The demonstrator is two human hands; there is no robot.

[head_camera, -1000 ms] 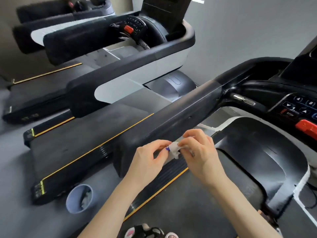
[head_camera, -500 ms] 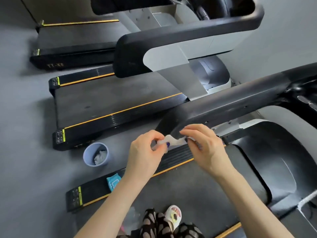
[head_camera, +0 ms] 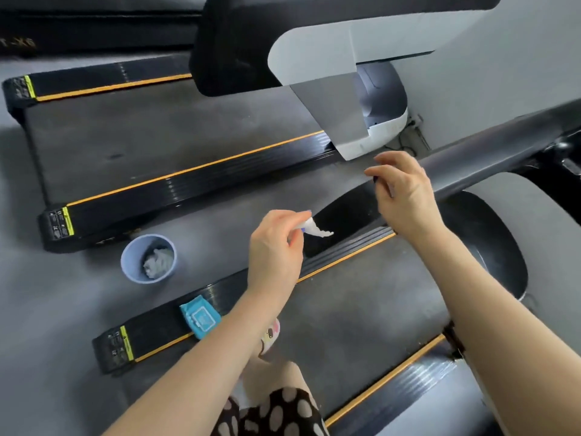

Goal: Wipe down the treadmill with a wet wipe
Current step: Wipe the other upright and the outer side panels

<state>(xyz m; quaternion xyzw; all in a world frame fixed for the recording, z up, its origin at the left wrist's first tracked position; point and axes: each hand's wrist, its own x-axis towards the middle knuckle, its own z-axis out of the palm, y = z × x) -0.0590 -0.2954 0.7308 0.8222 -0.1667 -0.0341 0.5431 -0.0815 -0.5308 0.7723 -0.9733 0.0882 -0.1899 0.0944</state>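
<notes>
hands split since 0.5 s ago, R let go | head view: left hand (head_camera: 276, 243) pinches crumpled wet wipe (head_camera: 317, 229) over floor gap by handrail (head_camera: 490, 166); right hand (head_camera: 405, 196) loose, empty | risk: small wad slips, misses bin (head_camera: 148, 259)

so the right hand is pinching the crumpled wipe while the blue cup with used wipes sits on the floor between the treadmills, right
Not quite: the head view shows the left hand pinching the crumpled wipe, not the right. The right hand hangs above the handrail with its fingers loosely curled, and I see nothing in it. The rest stands: the blue cup with used wipes sits on the floor between the treadmills.
</notes>
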